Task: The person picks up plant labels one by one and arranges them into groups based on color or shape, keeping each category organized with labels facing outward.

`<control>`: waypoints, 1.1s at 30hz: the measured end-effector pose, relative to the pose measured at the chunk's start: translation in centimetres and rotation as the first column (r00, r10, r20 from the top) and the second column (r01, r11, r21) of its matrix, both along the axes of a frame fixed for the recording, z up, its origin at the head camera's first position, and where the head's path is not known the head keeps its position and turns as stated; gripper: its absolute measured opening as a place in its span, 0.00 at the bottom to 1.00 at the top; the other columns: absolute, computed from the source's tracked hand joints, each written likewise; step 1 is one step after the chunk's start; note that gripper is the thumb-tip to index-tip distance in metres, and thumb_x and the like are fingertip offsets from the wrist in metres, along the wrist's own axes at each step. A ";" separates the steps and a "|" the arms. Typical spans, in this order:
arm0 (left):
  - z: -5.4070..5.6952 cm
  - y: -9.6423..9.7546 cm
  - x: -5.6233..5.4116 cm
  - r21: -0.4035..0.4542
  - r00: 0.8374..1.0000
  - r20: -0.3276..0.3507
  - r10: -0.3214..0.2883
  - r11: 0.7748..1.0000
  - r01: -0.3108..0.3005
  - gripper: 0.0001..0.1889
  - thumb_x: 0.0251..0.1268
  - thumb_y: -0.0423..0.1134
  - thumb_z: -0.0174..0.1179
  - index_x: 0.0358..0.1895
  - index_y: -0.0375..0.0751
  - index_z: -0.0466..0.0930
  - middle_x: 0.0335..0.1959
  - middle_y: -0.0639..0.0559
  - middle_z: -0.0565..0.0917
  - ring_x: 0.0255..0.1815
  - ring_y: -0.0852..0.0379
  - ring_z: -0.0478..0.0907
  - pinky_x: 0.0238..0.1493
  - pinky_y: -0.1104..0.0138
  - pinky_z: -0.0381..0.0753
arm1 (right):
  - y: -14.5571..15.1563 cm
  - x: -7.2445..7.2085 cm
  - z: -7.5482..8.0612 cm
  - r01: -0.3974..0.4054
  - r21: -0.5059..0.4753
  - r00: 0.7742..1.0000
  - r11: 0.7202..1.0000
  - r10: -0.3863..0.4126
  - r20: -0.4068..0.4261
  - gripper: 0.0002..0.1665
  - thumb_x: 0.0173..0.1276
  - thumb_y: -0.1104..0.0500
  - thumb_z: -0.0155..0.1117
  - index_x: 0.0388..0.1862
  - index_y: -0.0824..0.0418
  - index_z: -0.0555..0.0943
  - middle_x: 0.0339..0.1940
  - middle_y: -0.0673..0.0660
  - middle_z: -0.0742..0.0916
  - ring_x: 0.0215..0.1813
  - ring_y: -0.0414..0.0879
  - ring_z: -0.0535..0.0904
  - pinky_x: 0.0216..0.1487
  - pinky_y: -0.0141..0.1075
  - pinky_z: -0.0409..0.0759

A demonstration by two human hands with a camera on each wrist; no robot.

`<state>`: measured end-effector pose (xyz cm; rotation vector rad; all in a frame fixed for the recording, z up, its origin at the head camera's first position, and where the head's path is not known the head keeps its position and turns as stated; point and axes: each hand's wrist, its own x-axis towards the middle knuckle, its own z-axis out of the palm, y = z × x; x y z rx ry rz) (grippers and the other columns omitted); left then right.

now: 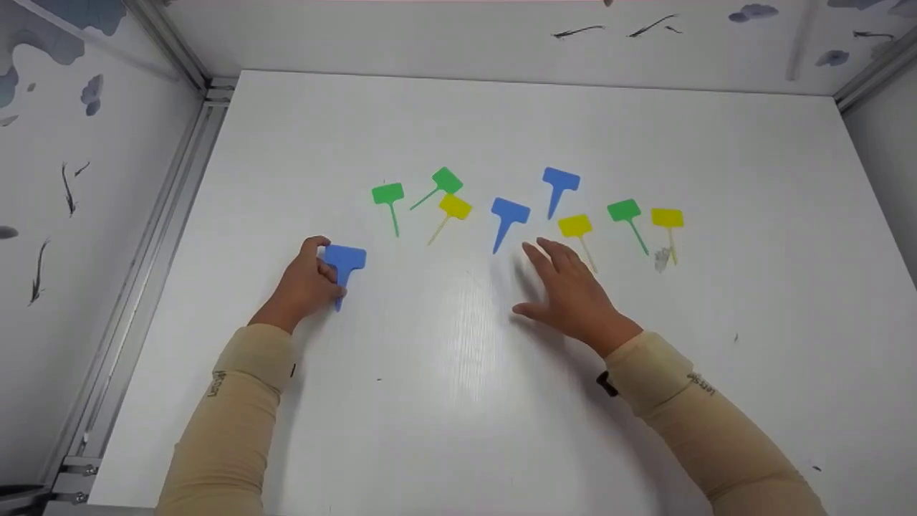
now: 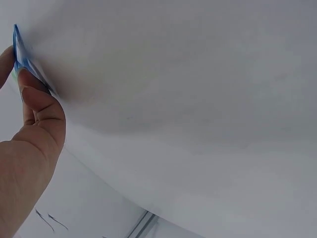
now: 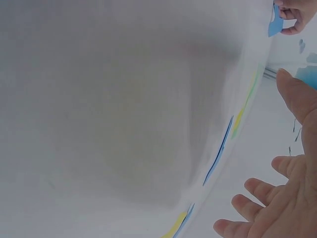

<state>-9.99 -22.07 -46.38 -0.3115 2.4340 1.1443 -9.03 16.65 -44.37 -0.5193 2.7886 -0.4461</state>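
Note:
My left hand pinches a blue T-shaped plant label at the left, its stem pointing toward me. The left wrist view shows the thumb and fingers on that label almost edge-on. Fingers spread, my right hand holds nothing above the table. Closest to its fingertips are a blue plant label and a yellow plant label. Another blue label lies farther back. In the right wrist view the right hand shows its fingers apart.
Left of centre lie two green labels and a yellow label, close together. A green label and a yellow label lie at the right, near a small grey mark. Patterned panels border the white table.

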 end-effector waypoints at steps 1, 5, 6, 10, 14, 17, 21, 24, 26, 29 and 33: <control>0.0 0.0 0.0 -0.001 1.000 0.000 0.001 1.000 -0.001 0.43 0.58 0.26 0.62 0.74 0.40 0.46 0.41 0.43 0.71 0.46 0.47 0.69 0.51 0.58 0.70 | 0.0 0.0 0.0 0.000 0.002 1.000 1.000 0.000 0.000 0.56 0.59 0.42 0.71 0.78 0.55 0.52 0.77 0.60 0.58 0.76 0.57 0.51 0.73 0.53 0.54; 0.0 0.1 0.0 -0.002 1.000 0.003 -0.002 1.000 0.002 0.43 0.59 0.27 0.61 0.74 0.41 0.46 0.41 0.43 0.71 0.46 0.48 0.69 0.52 0.57 0.69 | -0.1 0.0 -0.1 0.000 0.016 1.000 1.000 0.000 -0.002 0.56 0.59 0.41 0.71 0.78 0.55 0.52 0.77 0.60 0.58 0.76 0.57 0.51 0.72 0.53 0.55; -0.1 0.1 0.0 -0.002 1.000 0.005 -0.002 1.000 0.002 0.43 0.60 0.27 0.61 0.74 0.41 0.46 0.41 0.44 0.71 0.46 0.48 0.69 0.53 0.57 0.69 | -0.1 0.0 -0.2 0.000 0.018 1.000 1.000 0.000 -0.002 0.56 0.59 0.41 0.71 0.78 0.55 0.52 0.77 0.60 0.58 0.76 0.57 0.51 0.72 0.52 0.55; -0.1 0.1 -0.1 -0.008 1.000 0.005 -0.010 1.000 0.010 0.42 0.60 0.27 0.61 0.74 0.40 0.46 0.41 0.44 0.71 0.47 0.48 0.69 0.53 0.57 0.69 | -0.1 0.0 -0.2 -0.008 0.020 1.000 1.000 0.008 -0.007 0.56 0.59 0.41 0.70 0.78 0.55 0.52 0.77 0.60 0.58 0.76 0.58 0.51 0.73 0.52 0.54; 0.1 0.0 -0.3 -0.031 1.000 0.004 -0.017 0.999 0.017 0.42 0.60 0.28 0.62 0.74 0.40 0.46 0.41 0.43 0.72 0.47 0.47 0.69 0.54 0.56 0.69 | -0.1 0.0 -0.2 -0.012 0.025 1.000 1.000 0.013 -0.014 0.56 0.59 0.41 0.70 0.78 0.55 0.52 0.77 0.60 0.58 0.76 0.58 0.51 0.73 0.52 0.54; 0.3 0.0 -0.4 -0.046 1.000 0.008 -0.018 0.999 0.019 0.42 0.61 0.28 0.62 0.74 0.40 0.47 0.41 0.43 0.71 0.47 0.47 0.69 0.54 0.56 0.69 | -0.2 0.0 -0.3 -0.010 0.026 1.000 1.000 0.010 -0.018 0.56 0.59 0.41 0.71 0.78 0.55 0.53 0.77 0.60 0.59 0.76 0.57 0.51 0.73 0.52 0.54; 0.4 -0.1 -0.3 -0.057 0.999 -0.001 -0.036 0.998 0.036 0.41 0.61 0.28 0.62 0.74 0.38 0.47 0.41 0.44 0.72 0.45 0.48 0.70 0.51 0.58 0.70 | -0.2 0.0 -0.3 -0.022 0.025 0.999 0.999 0.023 -0.033 0.56 0.58 0.42 0.71 0.77 0.56 0.53 0.76 0.61 0.59 0.76 0.58 0.52 0.73 0.52 0.54; 0.4 -0.3 -0.3 -0.066 0.998 -0.023 -0.055 0.996 0.053 0.42 0.60 0.28 0.63 0.73 0.35 0.48 0.39 0.44 0.73 0.42 0.49 0.70 0.47 0.60 0.71 | -0.1 0.0 -0.3 -0.036 0.032 0.998 0.999 0.038 -0.042 0.55 0.59 0.42 0.71 0.77 0.57 0.53 0.76 0.61 0.59 0.76 0.58 0.52 0.73 0.52 0.53; 0.4 -0.4 -0.3 -0.075 0.997 -0.033 -0.065 0.995 0.063 0.42 0.60 0.29 0.64 0.73 0.34 0.49 0.38 0.44 0.73 0.40 0.49 0.70 0.46 0.61 0.71 | -0.1 0.0 -0.3 -0.040 0.037 0.998 0.999 0.041 -0.043 0.55 0.59 0.42 0.70 0.77 0.58 0.53 0.76 0.62 0.59 0.76 0.58 0.52 0.73 0.51 0.53; 0.3 -0.4 -0.4 -0.088 0.997 -0.033 -0.074 0.994 0.071 0.42 0.60 0.30 0.64 0.74 0.34 0.49 0.38 0.44 0.73 0.40 0.49 0.70 0.47 0.60 0.70 | 0.0 0.0 -0.4 -0.036 0.038 0.998 0.999 0.038 -0.041 0.55 0.59 0.42 0.70 0.77 0.57 0.53 0.76 0.61 0.59 0.76 0.58 0.52 0.74 0.52 0.52; 0.3 -0.5 -0.5 -0.107 0.997 -0.013 -0.082 0.991 0.080 0.42 0.60 0.31 0.65 0.74 0.33 0.50 0.38 0.44 0.73 0.41 0.49 0.70 0.51 0.58 0.69 | -0.1 0.1 -0.4 -0.036 0.033 0.999 0.999 0.037 -0.037 0.55 0.59 0.42 0.70 0.77 0.57 0.53 0.76 0.61 0.59 0.76 0.57 0.52 0.74 0.52 0.52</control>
